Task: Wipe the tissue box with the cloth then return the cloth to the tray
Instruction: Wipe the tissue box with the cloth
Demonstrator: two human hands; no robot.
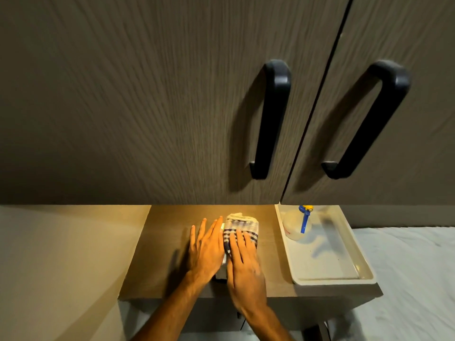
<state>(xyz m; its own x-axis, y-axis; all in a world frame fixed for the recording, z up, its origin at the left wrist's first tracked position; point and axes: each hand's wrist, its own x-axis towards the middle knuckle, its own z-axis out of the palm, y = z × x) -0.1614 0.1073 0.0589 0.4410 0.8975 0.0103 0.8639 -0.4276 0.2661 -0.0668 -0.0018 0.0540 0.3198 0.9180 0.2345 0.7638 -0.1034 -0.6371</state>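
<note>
Right hand (242, 263) flat and open, pressing cloth (242, 228) onto box (222, 267), almost hidden beneath both hands. Left hand (205, 249) open against box's left side. Tray (330, 279) with bottle (296, 223) well right of right hand.

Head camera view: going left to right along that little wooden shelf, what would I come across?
Left hand, flat against the tissue box → right hand, pressing the checked cloth onto the box → bare shelf → white tray holding a spray bottle.
</note>
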